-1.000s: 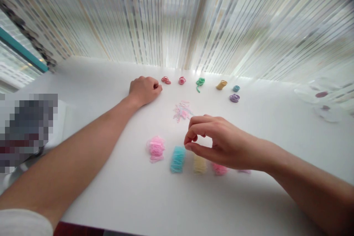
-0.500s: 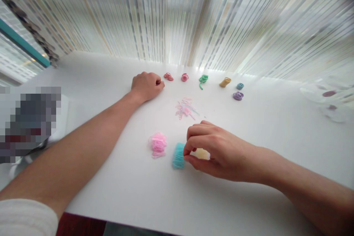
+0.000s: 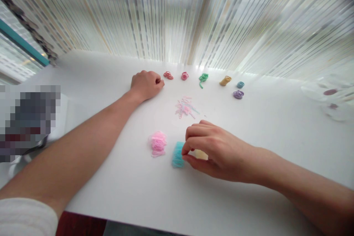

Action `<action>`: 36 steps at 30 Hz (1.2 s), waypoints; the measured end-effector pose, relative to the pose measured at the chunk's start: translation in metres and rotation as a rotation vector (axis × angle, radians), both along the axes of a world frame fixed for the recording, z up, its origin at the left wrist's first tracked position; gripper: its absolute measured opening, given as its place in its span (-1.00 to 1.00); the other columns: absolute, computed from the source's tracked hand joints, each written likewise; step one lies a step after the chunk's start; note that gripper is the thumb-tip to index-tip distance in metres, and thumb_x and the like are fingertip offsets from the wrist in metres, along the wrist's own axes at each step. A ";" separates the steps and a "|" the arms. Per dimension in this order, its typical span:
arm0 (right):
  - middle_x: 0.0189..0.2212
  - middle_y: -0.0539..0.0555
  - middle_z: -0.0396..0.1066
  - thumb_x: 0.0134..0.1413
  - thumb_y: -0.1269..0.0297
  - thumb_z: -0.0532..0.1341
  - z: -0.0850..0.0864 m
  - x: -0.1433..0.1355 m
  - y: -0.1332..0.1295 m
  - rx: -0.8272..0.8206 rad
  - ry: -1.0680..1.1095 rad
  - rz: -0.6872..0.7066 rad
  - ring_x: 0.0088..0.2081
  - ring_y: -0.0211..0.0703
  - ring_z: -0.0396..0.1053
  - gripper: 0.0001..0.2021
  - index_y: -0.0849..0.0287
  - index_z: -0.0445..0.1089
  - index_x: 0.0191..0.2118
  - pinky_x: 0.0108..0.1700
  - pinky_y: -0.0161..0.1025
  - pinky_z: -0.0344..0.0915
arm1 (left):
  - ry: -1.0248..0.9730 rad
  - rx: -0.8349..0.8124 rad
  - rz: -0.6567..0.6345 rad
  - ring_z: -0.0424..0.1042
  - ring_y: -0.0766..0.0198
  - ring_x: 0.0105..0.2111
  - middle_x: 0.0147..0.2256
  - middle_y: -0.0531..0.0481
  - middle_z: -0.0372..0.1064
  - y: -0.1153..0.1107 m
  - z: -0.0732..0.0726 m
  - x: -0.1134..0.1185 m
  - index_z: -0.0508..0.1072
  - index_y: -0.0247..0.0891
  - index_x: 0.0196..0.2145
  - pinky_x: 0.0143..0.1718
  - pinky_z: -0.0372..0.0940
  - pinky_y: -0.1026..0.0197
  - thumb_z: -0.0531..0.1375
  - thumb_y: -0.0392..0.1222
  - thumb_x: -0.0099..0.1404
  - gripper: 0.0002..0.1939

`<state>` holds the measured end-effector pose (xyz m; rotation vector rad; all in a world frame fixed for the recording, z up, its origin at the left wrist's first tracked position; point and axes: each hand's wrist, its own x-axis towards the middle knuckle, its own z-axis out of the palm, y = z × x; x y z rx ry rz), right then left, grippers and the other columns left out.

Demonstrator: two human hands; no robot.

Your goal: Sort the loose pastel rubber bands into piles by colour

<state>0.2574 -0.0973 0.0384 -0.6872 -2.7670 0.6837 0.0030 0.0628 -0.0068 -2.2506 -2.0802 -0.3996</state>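
Pinches with the right hand, thumb and index tip together over the right edge of the turquoise strand bundle; cannot tell about any strand between them, or about contact with the bundle. Shows pale yellow strands through the gap behind that pinch, a pink strand bundle farther left, and loose pastel strands beyond. Rests the left hand in a loose fist on the white tabletop, just beside red coils at its right.
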 end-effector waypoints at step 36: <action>-0.52 0.04 0.43 0.16 0.06 0.28 -0.055 0.081 0.109 0.089 0.286 -0.822 -0.49 -0.18 0.26 -0.73 0.16 0.57 -0.31 -0.36 -0.16 0.18 | 0.015 -0.001 0.006 0.50 -0.08 -0.18 -0.29 -0.21 0.59 -0.001 0.002 0.000 0.60 -0.18 -0.37 -0.09 0.34 -0.02 0.10 0.03 0.35 -0.65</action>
